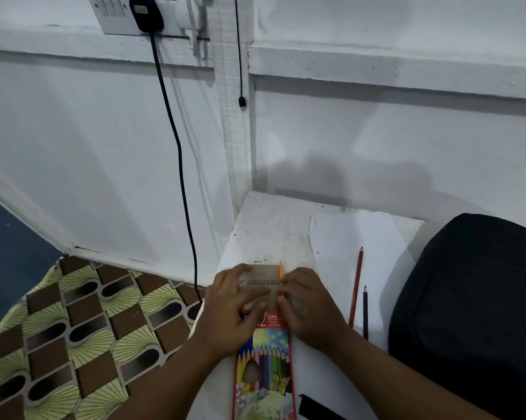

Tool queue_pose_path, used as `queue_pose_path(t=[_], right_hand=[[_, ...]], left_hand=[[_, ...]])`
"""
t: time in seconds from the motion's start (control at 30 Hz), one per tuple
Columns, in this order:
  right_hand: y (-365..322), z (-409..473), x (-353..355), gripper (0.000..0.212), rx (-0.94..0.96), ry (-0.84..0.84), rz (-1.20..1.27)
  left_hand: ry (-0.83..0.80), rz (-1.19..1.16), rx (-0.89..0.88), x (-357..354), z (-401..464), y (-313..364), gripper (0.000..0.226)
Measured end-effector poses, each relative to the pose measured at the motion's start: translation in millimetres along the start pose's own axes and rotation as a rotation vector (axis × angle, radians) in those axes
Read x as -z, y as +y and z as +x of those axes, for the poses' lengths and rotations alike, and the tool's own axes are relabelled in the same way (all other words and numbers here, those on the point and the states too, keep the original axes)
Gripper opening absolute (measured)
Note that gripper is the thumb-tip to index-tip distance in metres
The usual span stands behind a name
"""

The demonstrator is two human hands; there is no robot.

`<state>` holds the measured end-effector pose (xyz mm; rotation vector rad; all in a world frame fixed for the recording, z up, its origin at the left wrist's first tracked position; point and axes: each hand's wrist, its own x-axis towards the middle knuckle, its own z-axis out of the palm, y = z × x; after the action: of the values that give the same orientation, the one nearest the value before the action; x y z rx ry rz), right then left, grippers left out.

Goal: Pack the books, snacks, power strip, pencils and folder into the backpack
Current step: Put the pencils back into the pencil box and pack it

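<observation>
Table: white table [264,231] by the wall.
Pencil box [264,374]: long axis runs away from the person, flap end far.
Left hand [234,307]: grip holds the flap.
Right hand [307,304]: grip pinches a yellow pencil [281,269], tip pointing away.

Both hands, left hand [236,307] and right hand [308,304], hold the pencil box [263,368] flap.
</observation>
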<state>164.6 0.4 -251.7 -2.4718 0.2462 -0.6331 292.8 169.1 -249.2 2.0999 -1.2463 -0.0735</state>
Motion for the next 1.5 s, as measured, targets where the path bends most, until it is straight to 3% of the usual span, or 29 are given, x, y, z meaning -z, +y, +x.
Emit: queue_pose_path(t=[0.07,0.2,0.4,0.57,0.73,0.93,1.2,1.5], right_hand=[[0,-1,1,0.019,0.005,0.029,0.024],[8,-2,-6,0.037,-0.059,0.006,0.009],[3,-4,-2,0.025,0.0,0.025,0.028],[4,-1,-4,0.032,-0.11,0.02,0.036],[5,-2,-1,0.021,-0.11,0.005,0.081],[1,-1,1,0.026,-0.176,0.023,0.118],[4,5,6,0.015,-0.248,-0.02,0.12],[-12,8,24,0.035,-0.336,-0.211,0.074]], left_hand=[[-0.014,0.012,-0.017,1,0,1,0.029],[0.025,-0.016,0.02,-2,0,-3,0.031],[0.081,-0.002,0.054,-7,4,-6,0.036],[0.036,0.019,0.033,-3,2,0,0.027],[-0.062,0.086,0.004,0,-2,0,0.03],[0.004,0.041,0.012,0,-1,3,0.022],[0.09,-0.052,0.028,-1,1,1,0.02],[0.095,-0.056,0.053,-3,3,-1,0.027]])
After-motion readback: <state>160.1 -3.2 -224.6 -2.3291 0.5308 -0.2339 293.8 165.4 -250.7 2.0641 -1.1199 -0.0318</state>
